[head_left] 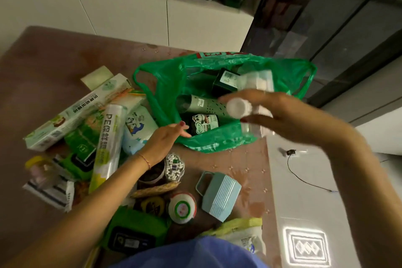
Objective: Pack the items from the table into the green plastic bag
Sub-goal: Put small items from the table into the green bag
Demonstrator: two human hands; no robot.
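Observation:
The green plastic bag (167,85) lies open on the brown table (54,54), holding a dark box, a grey-green perforated tube and a panda-labelled pack. My left hand (162,140) grips the bag's near rim and keeps the mouth open. My right hand (276,113) hovers over the bag's right side, closed around a white bottle (237,107), which is blurred by motion. Left of the bag lie a long white-green box (71,113), a PE cling-film roll (108,143) and a wipes pack (136,130).
Near the front edge sit a pale blue ribbed cup (219,194), a cotton-swab tub (174,166), a round white-red tin (182,208) and green wipes packs (134,234). The table's right edge drops to a white tiled floor (315,180). White cabinets stand behind.

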